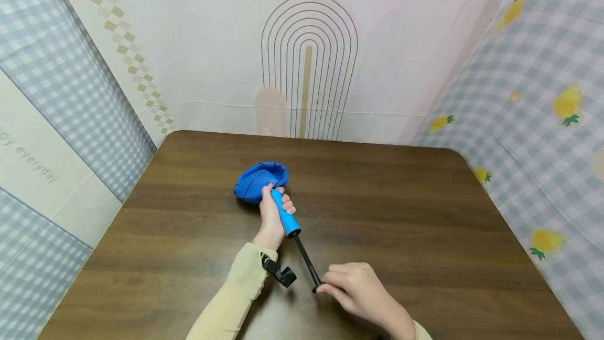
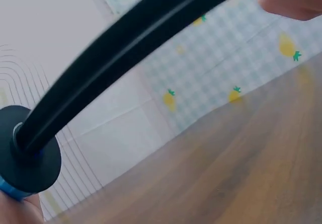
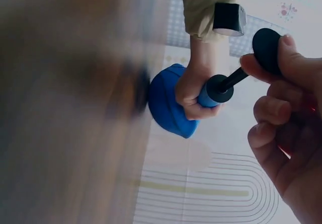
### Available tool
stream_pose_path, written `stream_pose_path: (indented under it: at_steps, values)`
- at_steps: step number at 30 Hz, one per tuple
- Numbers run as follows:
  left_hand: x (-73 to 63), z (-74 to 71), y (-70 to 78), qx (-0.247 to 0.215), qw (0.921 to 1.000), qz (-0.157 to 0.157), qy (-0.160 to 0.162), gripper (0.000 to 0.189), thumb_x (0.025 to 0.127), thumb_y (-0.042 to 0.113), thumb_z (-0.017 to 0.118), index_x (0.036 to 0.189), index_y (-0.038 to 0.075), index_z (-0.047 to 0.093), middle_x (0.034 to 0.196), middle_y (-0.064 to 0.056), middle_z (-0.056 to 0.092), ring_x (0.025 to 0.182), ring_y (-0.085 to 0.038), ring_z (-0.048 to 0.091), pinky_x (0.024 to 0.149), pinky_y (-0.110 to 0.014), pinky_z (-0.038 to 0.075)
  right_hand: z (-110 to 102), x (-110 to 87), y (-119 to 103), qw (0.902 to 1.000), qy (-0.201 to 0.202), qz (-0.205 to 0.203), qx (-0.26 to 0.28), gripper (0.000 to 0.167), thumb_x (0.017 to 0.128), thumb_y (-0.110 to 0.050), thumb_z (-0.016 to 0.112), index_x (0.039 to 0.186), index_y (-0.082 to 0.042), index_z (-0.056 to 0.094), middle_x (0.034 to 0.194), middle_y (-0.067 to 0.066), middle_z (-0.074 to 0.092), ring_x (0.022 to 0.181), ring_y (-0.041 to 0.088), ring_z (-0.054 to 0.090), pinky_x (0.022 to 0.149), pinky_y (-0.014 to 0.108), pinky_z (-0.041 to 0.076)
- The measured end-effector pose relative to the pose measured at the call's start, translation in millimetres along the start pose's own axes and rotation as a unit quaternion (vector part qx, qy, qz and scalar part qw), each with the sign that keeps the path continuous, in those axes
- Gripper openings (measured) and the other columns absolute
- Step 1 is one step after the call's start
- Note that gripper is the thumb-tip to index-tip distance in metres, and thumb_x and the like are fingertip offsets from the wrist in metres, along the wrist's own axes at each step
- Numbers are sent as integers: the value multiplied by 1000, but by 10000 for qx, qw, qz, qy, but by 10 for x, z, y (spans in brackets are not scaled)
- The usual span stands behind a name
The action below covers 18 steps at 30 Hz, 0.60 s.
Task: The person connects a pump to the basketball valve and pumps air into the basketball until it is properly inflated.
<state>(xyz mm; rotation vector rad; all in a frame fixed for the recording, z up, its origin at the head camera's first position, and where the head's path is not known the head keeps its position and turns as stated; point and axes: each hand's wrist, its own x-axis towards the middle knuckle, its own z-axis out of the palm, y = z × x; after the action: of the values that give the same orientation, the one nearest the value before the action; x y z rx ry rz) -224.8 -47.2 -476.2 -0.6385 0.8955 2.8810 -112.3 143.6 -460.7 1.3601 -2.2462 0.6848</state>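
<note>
A partly collapsed blue ball [image 1: 254, 181] with dark seam lines lies on the table. My left hand [image 1: 270, 220] grips the blue barrel of a hand pump [image 1: 286, 215] right beside the ball; whether its needle is in the ball is hidden. Out of the barrel runs the black rod [image 1: 306, 258], drawn well out, which looms large in the left wrist view. Between thumb and index finger, my right hand [image 1: 360, 290] pinches the round black end plate [image 3: 266, 50] of the rod. Its other fingers curl loosely in the right wrist view.
Beneath everything is a dark brown wooden table [image 1: 401, 209]. A pale curtain [image 1: 212, 41] with line arches hangs behind it, and checked cloth [image 1: 514, 135] with yellow fruit prints drapes on the right. My left wrist wears a black camera mount [image 1: 280, 273].
</note>
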Motion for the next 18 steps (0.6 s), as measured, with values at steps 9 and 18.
stream_pose_path:
  at_steps: [9, 18]
  values:
    - [-45, 88, -92, -114, 9994, -336, 42, 33, 100, 38, 39, 77, 14, 41, 55, 6, 37, 42, -4, 32, 42, -15, 30, 135, 289, 308, 9980, 276, 505, -275, 15, 83, -25, 73, 73, -23, 63, 65, -13, 54, 52, -7, 38, 50, 6, 30]
    - [76, 110, 162, -120, 9998, 165, 30, 35, 98, 41, 42, 73, 16, 43, 54, 7, 38, 42, -3, 31, 41, -16, 29, -26, 144, 158, 9995, 232, -231, 28, 26, 94, -32, 60, 71, -21, 58, 61, -12, 43, 54, -8, 31, 52, 4, 29]
